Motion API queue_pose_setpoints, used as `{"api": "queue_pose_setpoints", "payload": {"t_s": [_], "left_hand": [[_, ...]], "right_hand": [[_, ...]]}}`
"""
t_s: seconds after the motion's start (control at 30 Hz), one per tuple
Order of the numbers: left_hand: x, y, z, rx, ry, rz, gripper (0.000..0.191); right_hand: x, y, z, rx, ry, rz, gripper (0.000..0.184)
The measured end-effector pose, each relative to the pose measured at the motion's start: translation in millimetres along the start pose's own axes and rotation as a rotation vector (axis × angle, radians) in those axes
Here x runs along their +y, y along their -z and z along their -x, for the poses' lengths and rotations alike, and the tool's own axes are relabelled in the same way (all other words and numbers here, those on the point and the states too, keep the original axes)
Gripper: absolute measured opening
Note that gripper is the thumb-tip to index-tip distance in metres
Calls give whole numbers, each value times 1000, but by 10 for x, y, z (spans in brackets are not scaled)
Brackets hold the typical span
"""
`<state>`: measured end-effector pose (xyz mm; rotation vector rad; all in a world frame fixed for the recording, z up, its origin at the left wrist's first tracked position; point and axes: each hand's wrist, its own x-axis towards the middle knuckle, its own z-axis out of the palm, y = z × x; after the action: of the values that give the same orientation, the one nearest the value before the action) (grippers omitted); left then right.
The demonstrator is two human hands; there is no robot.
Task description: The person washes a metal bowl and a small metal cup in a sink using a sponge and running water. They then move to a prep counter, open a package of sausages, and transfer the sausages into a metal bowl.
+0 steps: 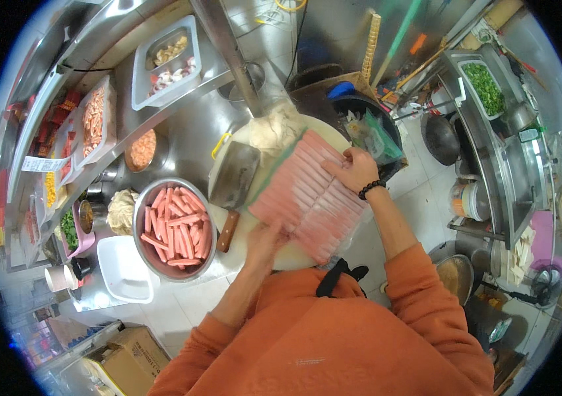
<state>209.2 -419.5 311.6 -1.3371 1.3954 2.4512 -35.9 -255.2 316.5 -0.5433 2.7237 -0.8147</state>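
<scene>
A large clear plastic pack of pink sausages (310, 190) lies over a round white cutting board (336, 129), its near right end reaching past the board. My right hand (355, 171) grips the pack's upper right edge with thumb and fingers. My left hand (266, 245) is at the pack's lower left edge, slightly blurred; its fingertips are hard to make out. Left of the pack, a cleaver (234, 175) with a wooden handle rests on the board. A cream cloth (275, 126) lies crumpled at the far side. Loose sausages (179, 227) fill a steel bowl (137, 232) on the left.
A white plastic tub (123, 267) and another crumpled cloth (122, 213) sit by the bowl. Above the steel table runs a shelf with food containers (192, 59). A black bin (394, 133) holding plastic wrappers stands beyond my right hand. Pans (440, 138) are farther right.
</scene>
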Motion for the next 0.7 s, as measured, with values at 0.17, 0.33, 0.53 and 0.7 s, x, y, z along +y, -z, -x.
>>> {"api": "queue_pose_setpoints", "payload": {"t_s": [0.17,0.33,0.53,0.7], "left_hand": [[-97,-118,-118,40,100,151,29],[66,-284,-47,246,-46,252,41],[336,-375,-115,321,-361,108,54],[567,-256,-157,340,-243,92,57]], "right_hand": [[-15,52,-31,-134,-146,-109,73],[-103,63,107,-256,-406,-415,62],[-217,90,271,-92,-366,-773,63],[-335,195,345,89,-176,-989,47]]}}
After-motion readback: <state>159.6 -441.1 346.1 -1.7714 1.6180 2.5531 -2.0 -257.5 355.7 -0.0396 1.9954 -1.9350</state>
